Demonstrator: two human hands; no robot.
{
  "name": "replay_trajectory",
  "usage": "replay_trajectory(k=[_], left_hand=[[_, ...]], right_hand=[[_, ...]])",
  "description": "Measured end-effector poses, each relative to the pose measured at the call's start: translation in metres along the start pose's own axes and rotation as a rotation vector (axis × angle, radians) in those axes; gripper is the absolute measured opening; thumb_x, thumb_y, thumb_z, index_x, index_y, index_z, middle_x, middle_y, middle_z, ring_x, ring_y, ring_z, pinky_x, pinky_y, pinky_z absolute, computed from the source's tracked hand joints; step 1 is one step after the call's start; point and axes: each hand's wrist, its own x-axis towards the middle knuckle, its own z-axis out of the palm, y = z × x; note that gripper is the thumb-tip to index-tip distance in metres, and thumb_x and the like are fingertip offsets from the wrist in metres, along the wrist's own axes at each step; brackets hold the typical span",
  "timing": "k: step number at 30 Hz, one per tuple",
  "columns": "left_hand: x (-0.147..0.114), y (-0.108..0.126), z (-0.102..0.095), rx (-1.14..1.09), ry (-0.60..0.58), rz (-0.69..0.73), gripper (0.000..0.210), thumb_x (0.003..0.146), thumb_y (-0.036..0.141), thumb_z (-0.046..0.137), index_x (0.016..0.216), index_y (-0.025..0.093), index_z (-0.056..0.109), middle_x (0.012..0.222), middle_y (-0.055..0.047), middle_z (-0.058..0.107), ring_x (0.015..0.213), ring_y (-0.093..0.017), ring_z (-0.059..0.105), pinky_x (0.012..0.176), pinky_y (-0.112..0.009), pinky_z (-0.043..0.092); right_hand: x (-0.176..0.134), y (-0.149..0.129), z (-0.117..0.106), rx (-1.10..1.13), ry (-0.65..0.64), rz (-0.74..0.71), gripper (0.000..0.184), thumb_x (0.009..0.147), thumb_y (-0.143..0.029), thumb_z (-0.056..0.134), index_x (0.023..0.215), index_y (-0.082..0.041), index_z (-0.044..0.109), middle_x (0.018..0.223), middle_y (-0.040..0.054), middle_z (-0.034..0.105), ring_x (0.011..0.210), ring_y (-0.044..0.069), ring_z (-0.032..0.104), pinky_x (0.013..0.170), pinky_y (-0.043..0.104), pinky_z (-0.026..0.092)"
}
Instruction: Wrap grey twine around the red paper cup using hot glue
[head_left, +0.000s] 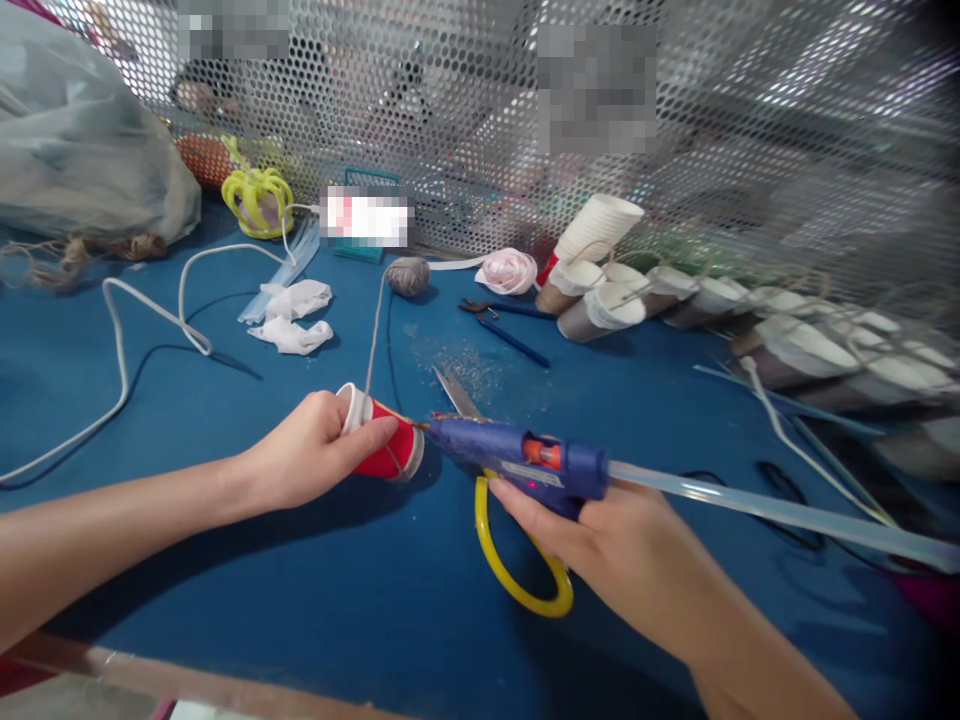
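Observation:
My left hand (307,450) is closed round a red and white paper cup (382,462) lying on its side. Grey yarn (375,335) runs from the cup up to a small ball of yarn (407,276). In my right hand (600,545) is a blue glue gun (480,440), with a long clear glue stick (720,502) sticking out of its back. The gun's nozzle points left and meets the cup's side, near my left thumb. Under the gun lie scissors (484,520) with yellow handles, their blades spread and partly hidden.
Blue-handled pliers (514,340) and a pink fabric rose (506,271) lie beyond the scissors. Several wrapped cups (604,310) line the right side. Crumpled white pieces (292,335), a white cable (120,350) and a plastic bag (90,140) are at left. A perforated metal screen (465,120) closes the back.

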Motion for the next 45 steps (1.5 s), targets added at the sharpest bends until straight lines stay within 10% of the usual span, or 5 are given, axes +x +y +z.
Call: replay_trajectory(k=[8,14,45], left_hand=[[0.0,0.004,0.001,-0.057,-0.021,0.018,0.043,0.084,0.042,0.039,0.065,0.011,0.061,0.053,0.003,0.044,0.049,-0.007,0.029,0.042,-0.017,0.023],[0.001,0.001,0.001,-0.042,-0.012,0.014,0.044,0.084,0.044,0.038,0.054,0.013,0.048,0.05,0.005,0.032,0.048,-0.007,0.023,0.041,-0.019,0.02],[0.0,0.005,0.001,-0.114,0.012,-0.005,0.043,0.084,0.041,0.043,0.07,0.01,0.069,0.056,0.001,0.059,0.049,-0.008,0.04,0.046,-0.017,0.031]], right_hand=[[0.003,-0.006,-0.007,0.327,-0.065,0.29,0.03,0.085,-0.027,0.044,0.065,-0.022,0.065,0.056,-0.0007,0.065,0.051,0.014,0.061,0.051,0.023,0.048],[0.005,-0.004,-0.001,0.158,0.043,0.148,0.034,0.086,-0.025,0.036,0.073,-0.022,0.068,0.061,0.0046,0.067,0.057,0.02,0.063,0.056,0.029,0.05],[-0.001,-0.014,-0.013,0.478,-0.094,0.431,0.017,0.08,-0.024,0.047,0.069,-0.023,0.06,0.062,-0.0012,0.067,0.05,0.015,0.062,0.047,0.023,0.05]])
